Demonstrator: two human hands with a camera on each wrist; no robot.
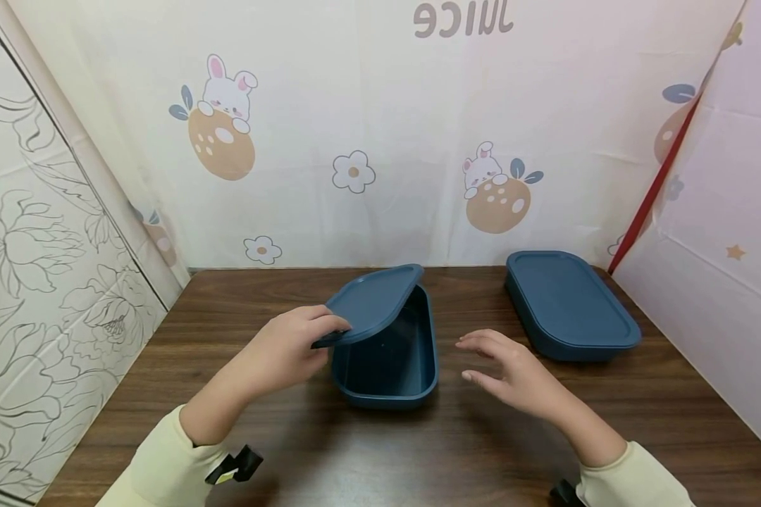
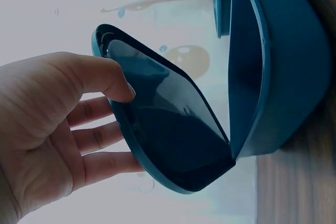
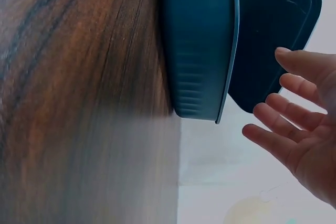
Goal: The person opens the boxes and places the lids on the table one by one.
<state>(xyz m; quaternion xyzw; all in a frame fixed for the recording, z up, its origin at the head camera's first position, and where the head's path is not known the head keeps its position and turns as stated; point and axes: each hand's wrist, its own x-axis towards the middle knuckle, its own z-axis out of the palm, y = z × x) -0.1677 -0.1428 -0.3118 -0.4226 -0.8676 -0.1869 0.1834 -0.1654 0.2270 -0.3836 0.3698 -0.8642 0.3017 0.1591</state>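
A blue rectangular food container stands uncovered on the wooden table, and its visible inside holds nothing. My left hand pinches the near left edge of its blue lid, thumb on the underside and fingers on the top. The lid is tilted over the container's left part, its far edge close to the container's far rim. In the left wrist view the lid's underside shows a raised inner rim. To the right of the container my right hand hovers with loosely spread fingers, holding nothing.
A second blue container with its lid on stands at the back right of the table. Behind the table hangs a printed cloth; a floral panel rises on the left and a pale cloth wall on the right.
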